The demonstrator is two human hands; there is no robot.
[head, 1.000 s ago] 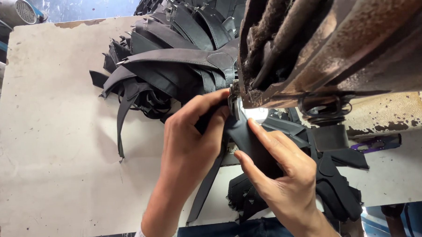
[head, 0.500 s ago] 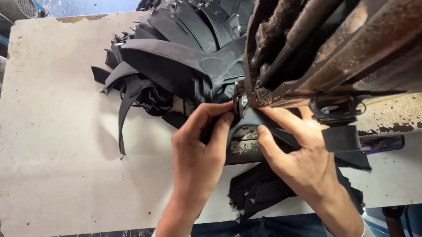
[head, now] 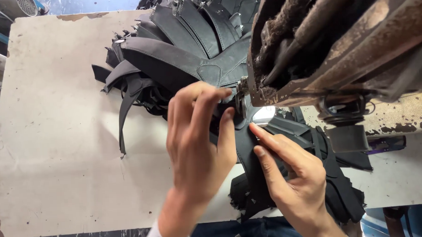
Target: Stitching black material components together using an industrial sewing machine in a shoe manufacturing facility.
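While the head cam looked down at the bench, I had both hands on a black leather piece (head: pixel 249 150) lying under the front of the rusty sewing machine (head: pixel 339 39), approx centre of view. Left hand (head: pixel 197 137) lay at 9 o'clock of the needle area, fingers curled, fingertips (head: pixel 219 92) pressing the leather's edge just beside the presser foot (head: pixel 242 101); pinching, not fully closed, w/ the leather under the tips. Right hand (head: pixel 292 176) came in from 5 o'clock, palm down, index finger (head: pixel 263 133) straight & flat on the same piece, pointing toward 11 o'clock at the foot; open, pressing not grasping. Piece ran from under the foot down toward 6 o'clock, between the two hands, hanging past the table edge. At 12 o'clock, a fanned pile of stitched black leather parts (head: pixel 185 44) touched the machine's left side, straps trailing toward 8 o'clock. More black cut pieces (head: pixel 339 188) sat at 4 o'clock beside the right wrist. Pale worn tabletop (head: pixel 57 138) filled the left half
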